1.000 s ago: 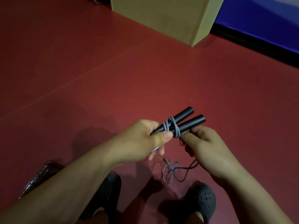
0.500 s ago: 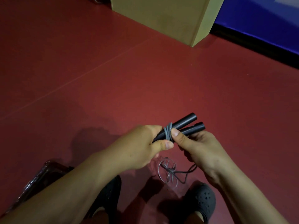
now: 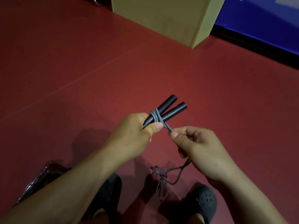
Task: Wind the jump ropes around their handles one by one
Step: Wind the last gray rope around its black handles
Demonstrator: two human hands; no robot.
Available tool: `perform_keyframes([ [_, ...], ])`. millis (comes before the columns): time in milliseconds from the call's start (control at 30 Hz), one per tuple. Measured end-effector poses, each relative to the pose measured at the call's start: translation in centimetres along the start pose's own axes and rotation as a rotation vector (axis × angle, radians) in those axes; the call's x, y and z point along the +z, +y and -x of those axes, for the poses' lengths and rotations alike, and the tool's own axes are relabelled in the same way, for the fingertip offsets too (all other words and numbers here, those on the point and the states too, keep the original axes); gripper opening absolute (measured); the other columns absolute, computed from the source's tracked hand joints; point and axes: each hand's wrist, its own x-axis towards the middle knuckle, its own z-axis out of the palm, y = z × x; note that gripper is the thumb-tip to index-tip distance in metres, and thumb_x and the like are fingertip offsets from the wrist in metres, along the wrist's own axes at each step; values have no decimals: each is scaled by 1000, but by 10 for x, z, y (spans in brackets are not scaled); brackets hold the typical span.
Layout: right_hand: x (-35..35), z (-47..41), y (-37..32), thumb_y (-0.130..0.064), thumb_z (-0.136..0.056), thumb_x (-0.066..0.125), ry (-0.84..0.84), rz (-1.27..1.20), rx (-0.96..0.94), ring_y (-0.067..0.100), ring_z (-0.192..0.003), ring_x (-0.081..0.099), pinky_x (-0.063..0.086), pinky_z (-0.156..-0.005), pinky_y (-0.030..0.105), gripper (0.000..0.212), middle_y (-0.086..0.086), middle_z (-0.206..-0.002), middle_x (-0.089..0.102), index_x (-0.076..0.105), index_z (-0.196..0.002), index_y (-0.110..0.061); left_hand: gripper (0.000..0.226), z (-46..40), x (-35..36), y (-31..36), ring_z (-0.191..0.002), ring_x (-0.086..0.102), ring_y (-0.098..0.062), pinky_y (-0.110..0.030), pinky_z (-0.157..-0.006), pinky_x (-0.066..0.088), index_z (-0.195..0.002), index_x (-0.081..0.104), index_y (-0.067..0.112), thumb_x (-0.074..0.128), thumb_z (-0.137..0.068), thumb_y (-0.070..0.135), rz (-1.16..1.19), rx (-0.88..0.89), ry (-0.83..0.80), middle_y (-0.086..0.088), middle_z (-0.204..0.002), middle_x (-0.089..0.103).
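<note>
- The left hand (image 3: pixel 134 136) holds two black handles (image 3: pixel 168 110) tight, side by side, with the thumb on top.
- The handles point up and away, above the red floor (image 3: pixel 80 62).
- A gray rope (image 3: pixel 156 117) goes around both handles a few times.
- The right hand (image 3: pixel 199 146) pinches the rope just beside the handles.
- The rest of the rope hangs down in a loose bunch, maybe touching the floor, between two black shoes (image 3: pixel 203 202).
- A tan box (image 3: pixel 161 18) stands far back.
</note>
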Motion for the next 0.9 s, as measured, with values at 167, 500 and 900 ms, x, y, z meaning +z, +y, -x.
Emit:
perform_keyframes([
  [167,-5,2,0,-29,-89,69,12,133,-19,12,-56,39,33,-53,26,22,-6,-56,46,67,-74,-13,39,-5,-5,-1,-39,45,-4,-24,-45,32,-61,54,16,60,-95,35,-69,-19,73,7,-47,52],
  [500,-8,4,0,-27,-91,67,-24,110,-64,14,-51,41,37,-50,37,25,-2,-54,46,64,-67,-18,40,-7,-3,-10,-61,58,-29,-32,-56,38,-77,61,6,58,-96,41,-209,-84,-26,-19,-78,69],
  [900,-10,-1,11,-27,-92,64,85,293,-223,22,-67,61,50,-63,38,18,0,-69,67,69,-76,-22,24,1,12,-3,-42,54,0,-22,-53,42,-78,63,22,64,-93,40,-233,-90,-390,1,-67,71],
])
